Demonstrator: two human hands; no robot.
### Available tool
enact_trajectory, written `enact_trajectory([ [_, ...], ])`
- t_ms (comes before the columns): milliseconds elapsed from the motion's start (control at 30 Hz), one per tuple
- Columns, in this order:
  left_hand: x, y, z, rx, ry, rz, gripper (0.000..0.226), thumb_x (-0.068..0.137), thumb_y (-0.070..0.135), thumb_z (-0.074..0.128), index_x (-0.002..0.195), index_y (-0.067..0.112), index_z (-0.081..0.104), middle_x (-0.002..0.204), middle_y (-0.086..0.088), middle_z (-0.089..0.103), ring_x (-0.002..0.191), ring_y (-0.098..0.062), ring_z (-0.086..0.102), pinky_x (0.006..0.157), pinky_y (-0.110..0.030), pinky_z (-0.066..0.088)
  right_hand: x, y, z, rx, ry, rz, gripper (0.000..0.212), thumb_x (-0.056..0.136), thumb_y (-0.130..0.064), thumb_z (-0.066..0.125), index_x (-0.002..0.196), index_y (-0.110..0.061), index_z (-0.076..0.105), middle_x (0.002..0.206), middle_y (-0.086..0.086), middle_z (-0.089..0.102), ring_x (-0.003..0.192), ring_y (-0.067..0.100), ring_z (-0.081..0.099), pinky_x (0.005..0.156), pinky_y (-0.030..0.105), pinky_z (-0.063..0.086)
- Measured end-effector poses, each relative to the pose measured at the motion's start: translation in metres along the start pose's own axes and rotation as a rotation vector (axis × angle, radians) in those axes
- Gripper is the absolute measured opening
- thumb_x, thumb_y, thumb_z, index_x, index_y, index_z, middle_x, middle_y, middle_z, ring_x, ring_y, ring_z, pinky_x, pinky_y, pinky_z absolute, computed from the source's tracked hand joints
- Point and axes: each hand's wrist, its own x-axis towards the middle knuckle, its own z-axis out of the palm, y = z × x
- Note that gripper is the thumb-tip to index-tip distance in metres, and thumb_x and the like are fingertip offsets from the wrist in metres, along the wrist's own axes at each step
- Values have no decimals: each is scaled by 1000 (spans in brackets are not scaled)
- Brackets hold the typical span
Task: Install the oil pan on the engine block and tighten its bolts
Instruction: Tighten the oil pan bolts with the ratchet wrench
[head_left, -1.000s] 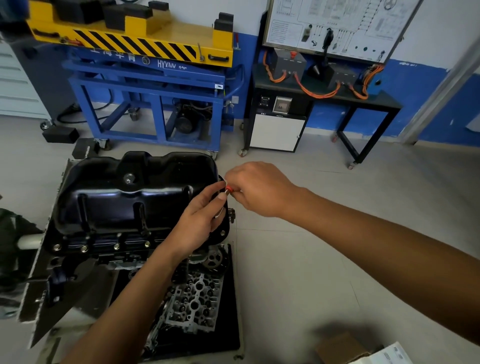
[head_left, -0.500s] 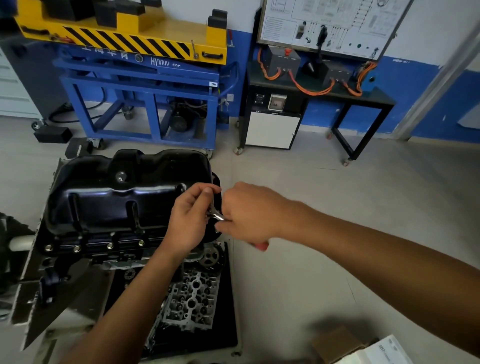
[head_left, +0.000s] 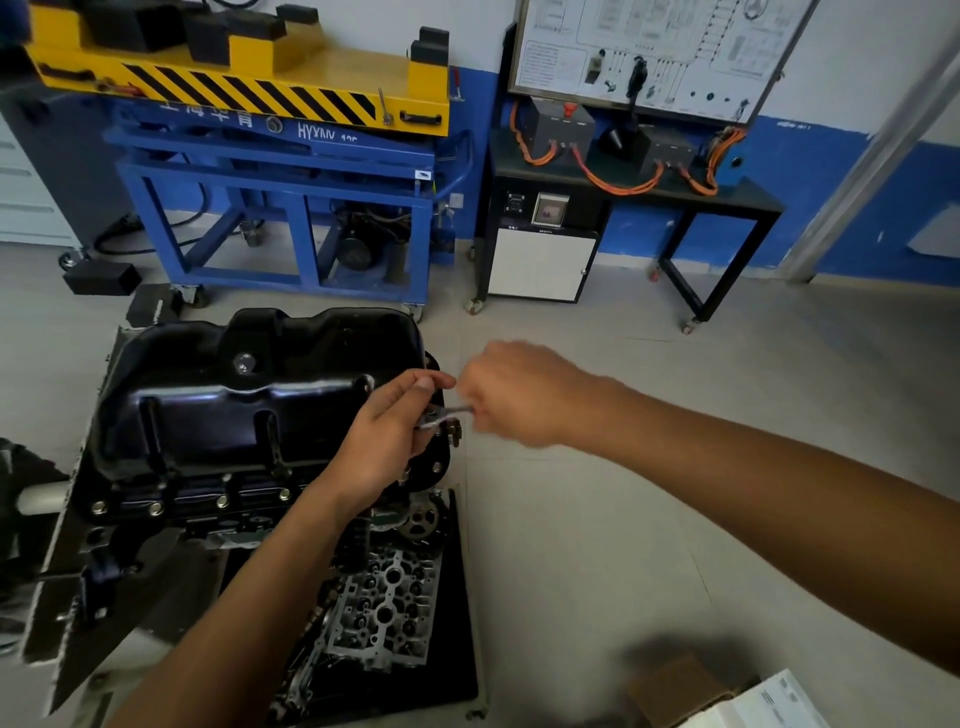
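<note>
Left hand (head_left: 384, 441) at right end of oil pan (head_left: 249, 400): thumb and fingers curled, pinching head of small wrench (head_left: 448, 413). Right hand (head_left: 519, 397) just beside it, motion-blurred, fist closed round the wrench's handle end. Below them, engine block (head_left: 171, 519), underside up. Black oil pan seated on top of it. Cylinder head (head_left: 387, 608) lies in black tray (head_left: 457, 649) nearer the camera. Flange bolts (head_left: 156, 508) sit in a row along pan's near edge
</note>
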Motion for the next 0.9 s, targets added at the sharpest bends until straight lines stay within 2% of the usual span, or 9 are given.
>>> enact_trajectory([
  [100,0,0,3,-19,-56,-25,31,108,23,38,127,12,61,55,10,42,51,-3,41,52,-12,38,17,14,4,-143,183,-50,16,96,-9,54,84,-16,62,80,1,57,76,25,59,58,35,43],
  [200,-5,2,2,-61,-81,-2,38,105,33,47,138,13,53,60,2,40,51,0,46,55,-17,23,23,16,18,-77,237,-124,18,95,-7,51,98,-14,67,101,-1,65,94,22,59,69,39,49],
  [267,-8,3,1,-16,-97,48,50,97,41,55,140,16,50,59,4,40,52,-7,38,55,-14,30,20,14,23,0,306,-144,15,94,-12,54,92,-13,69,95,-1,66,89,21,58,64,37,48],
  [333,-8,1,0,7,-56,73,54,91,42,57,139,18,51,58,0,37,52,-16,29,52,-36,21,15,13,28,22,352,-124,13,92,-16,58,82,-14,67,87,-3,64,82,20,55,57,31,38],
  [367,-7,0,0,-9,-30,79,51,91,42,57,137,18,53,58,-3,35,52,-17,28,52,-39,19,13,10,30,26,366,-105,16,91,-18,59,76,-15,63,81,-4,62,78,19,53,56,30,34],
  [467,-6,-3,-5,-39,23,83,38,94,36,61,129,21,59,57,-2,39,47,-12,30,47,-30,23,7,2,27,65,407,-69,30,88,-23,64,64,-21,47,68,-7,49,69,20,50,54,31,35],
  [567,-4,-1,-7,-57,69,58,30,91,30,53,119,26,64,53,9,45,43,-7,34,42,-21,29,-2,-2,25,38,367,-37,33,91,-37,64,65,-17,58,66,0,55,60,20,44,53,32,35],
  [633,-3,0,-3,-39,92,59,25,97,23,50,117,26,65,51,9,42,41,-8,32,40,-21,29,-11,-1,25,41,309,-35,37,94,-42,61,64,-23,51,66,0,55,58,20,43,55,31,31],
  [900,-4,8,7,-35,178,-14,41,100,-5,35,117,15,67,45,11,36,37,-4,28,39,-17,28,-31,-2,33,98,270,-101,52,96,-30,59,54,-23,29,52,-5,39,46,21,37,56,28,28],
])
